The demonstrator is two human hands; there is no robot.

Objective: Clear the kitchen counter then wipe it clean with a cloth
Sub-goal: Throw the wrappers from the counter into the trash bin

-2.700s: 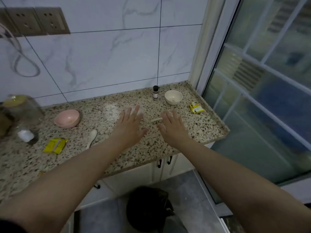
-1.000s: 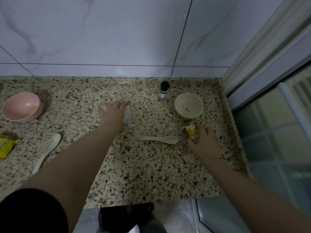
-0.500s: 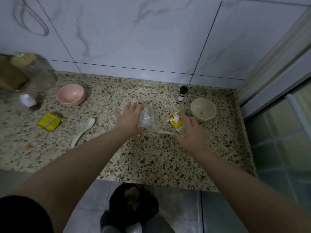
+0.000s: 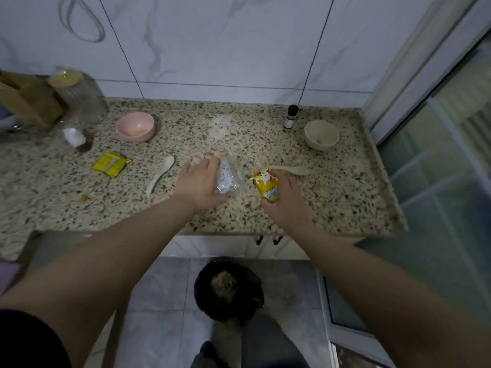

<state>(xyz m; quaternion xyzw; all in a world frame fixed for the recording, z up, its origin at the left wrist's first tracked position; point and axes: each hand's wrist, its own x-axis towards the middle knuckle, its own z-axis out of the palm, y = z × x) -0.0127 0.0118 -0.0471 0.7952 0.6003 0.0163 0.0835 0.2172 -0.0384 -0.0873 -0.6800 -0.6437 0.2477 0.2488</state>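
Both pieces of rubbish are light; carried over the counter (image 4: 305,216) edge toward the bin (image 4: 228,288), one could slip and miss. My left hand (image 4: 198,185) is curled round a clear plastic wrapper (image 4: 225,177); my right hand (image 4: 284,200) grips a yellow packet (image 4: 267,185).

The left hand (image 4: 201,185) covers the near side of a crumpled clear wrapper (image 4: 226,179), whose print is too small to read. The right hand (image 4: 285,201) hides the lower end of a yellow packet (image 4: 267,186) — its lettering is too small to make out. At far left a brown box (image 4: 29,100) is cut off by the frame edge, and the clear jar (image 4: 77,92) beside it is blurred. Below the counter, the black bin (image 4: 228,289) holds something dim and unclear — the light there is poor.
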